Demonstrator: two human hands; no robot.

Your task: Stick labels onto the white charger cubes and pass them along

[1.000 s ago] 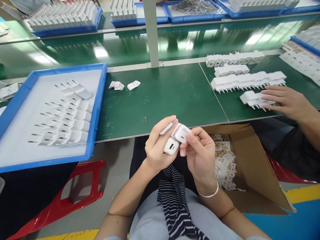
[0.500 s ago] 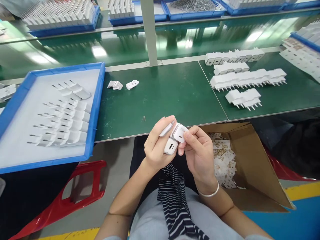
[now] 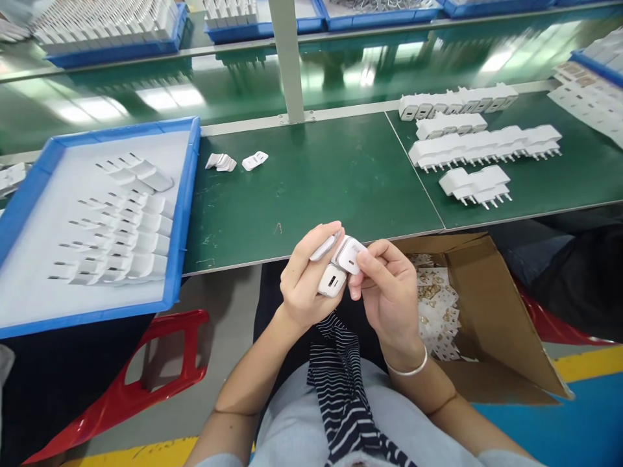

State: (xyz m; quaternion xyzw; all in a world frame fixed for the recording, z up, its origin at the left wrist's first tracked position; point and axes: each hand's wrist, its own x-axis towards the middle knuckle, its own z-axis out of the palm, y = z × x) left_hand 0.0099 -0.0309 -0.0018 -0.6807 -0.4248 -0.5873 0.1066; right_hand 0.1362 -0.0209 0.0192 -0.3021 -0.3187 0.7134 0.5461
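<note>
My left hand [image 3: 302, 285] is closed around two white charger bodies held side by side, their ends facing me. The lower charger [image 3: 332, 281] shows a dark rectangular port and a thin slot. On the upper one sits a white end cover [image 3: 351, 257] with a small slot, and a narrow gap line runs behind it. Another loose white cover [image 3: 323, 248] is tucked between my left fingers. My right hand [image 3: 389, 292] pinches the right edge of the end cover between thumb and fingers. My palms hide the plug ends of the chargers.
On the left, a blue-rimmed tray [image 3: 182, 214] holds rows of white plug housings. Several small covers [image 3: 221, 162] lie on the green bench [image 3: 316, 188]. Rows of chargers [image 3: 481, 146] stand at the right. An open cardboard box [image 3: 496, 318] with scraps sits below, and a red stool [image 3: 189, 350] at left.
The view has shifted slightly, so the bench appears a little higher. Both hands keep nearly the same grip, with the right thumb still on the end cover.
</note>
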